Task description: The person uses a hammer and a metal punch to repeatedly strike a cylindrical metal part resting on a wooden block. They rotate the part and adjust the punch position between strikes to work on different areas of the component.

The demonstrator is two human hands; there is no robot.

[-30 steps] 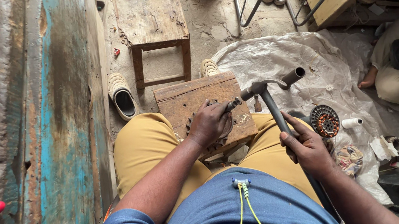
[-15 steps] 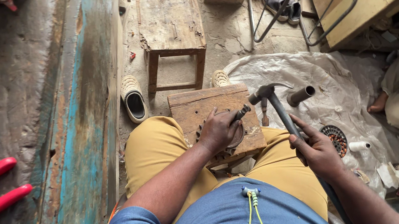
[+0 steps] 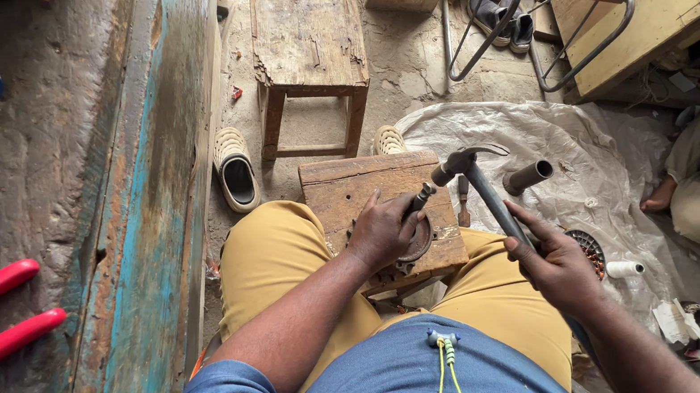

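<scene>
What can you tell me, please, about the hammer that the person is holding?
The hammer is a claw type with a dull grey metal head and a dark, slim, straight handle that looks like metal. The right hand grips the handle low down, fingers wrapped round it. It slants up and to the left, head raised just above the far right corner of the wooden block, close to a small metal rod held by the left hand. The claw points right.
</scene>
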